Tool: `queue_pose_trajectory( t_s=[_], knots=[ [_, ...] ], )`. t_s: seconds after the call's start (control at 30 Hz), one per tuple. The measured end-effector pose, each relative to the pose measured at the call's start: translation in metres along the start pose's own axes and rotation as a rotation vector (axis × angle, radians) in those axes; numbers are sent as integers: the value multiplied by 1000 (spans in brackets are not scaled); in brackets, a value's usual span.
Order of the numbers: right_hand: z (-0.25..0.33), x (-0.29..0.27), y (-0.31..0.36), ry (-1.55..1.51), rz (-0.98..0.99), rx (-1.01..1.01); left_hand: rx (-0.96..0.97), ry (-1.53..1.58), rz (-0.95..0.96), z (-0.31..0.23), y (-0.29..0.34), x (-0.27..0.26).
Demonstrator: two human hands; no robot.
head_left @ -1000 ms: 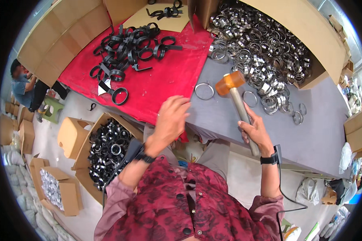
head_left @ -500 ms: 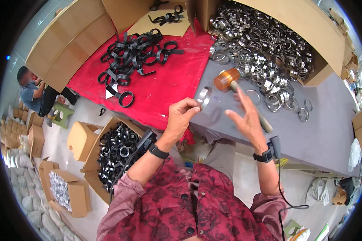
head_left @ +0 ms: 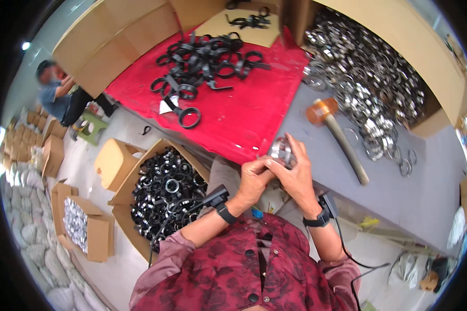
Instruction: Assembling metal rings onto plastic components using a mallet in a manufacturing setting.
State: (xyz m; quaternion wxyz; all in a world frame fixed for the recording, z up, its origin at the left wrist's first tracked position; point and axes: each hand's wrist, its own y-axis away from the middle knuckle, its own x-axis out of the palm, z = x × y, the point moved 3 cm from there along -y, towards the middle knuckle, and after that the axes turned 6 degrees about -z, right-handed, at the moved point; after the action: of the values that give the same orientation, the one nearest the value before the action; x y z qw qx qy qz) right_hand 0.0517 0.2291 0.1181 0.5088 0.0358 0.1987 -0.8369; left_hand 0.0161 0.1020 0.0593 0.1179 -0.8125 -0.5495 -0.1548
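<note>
A shiny metal ring [head_left: 281, 149] is held up near the front edge of the table, between both my hands. My left hand [head_left: 256, 180] pinches its lower left side. My right hand [head_left: 296, 175] curls around its right side, with the thumb close to the left fingertips. The fingers hide part of the ring. To the right of my hands lies a mallet with an amber head [head_left: 321, 111] and a wooden handle [head_left: 347, 150], resting on the grey tabletop [head_left: 399, 192]. Black ring parts with straps [head_left: 207, 59] are piled on the red cloth [head_left: 233, 116].
A large heap of metal rings [head_left: 371, 78] spills from a cardboard box at the far right. By my left forearm stands a carton of black rings [head_left: 166, 189], beside a tan stool [head_left: 114, 163]. Another person [head_left: 59, 96] sits at the far left.
My right hand has come left from beside the mallet and now holds the ring with my left hand. The ring has moved closer to me. The whole view has shifted.
</note>
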Motion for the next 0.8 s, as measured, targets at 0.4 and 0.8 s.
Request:
queue_pose_trajectory(
  t_s=[0.4, 0.8],
  knots=[
    [-44, -29, -22, 453, -110, -283, 458, -714, -331, -90, -131, -103],
    [-62, -27, -6, 499, -49, -253, 475, -1484, -349, -78, -215, -99]
  ],
)
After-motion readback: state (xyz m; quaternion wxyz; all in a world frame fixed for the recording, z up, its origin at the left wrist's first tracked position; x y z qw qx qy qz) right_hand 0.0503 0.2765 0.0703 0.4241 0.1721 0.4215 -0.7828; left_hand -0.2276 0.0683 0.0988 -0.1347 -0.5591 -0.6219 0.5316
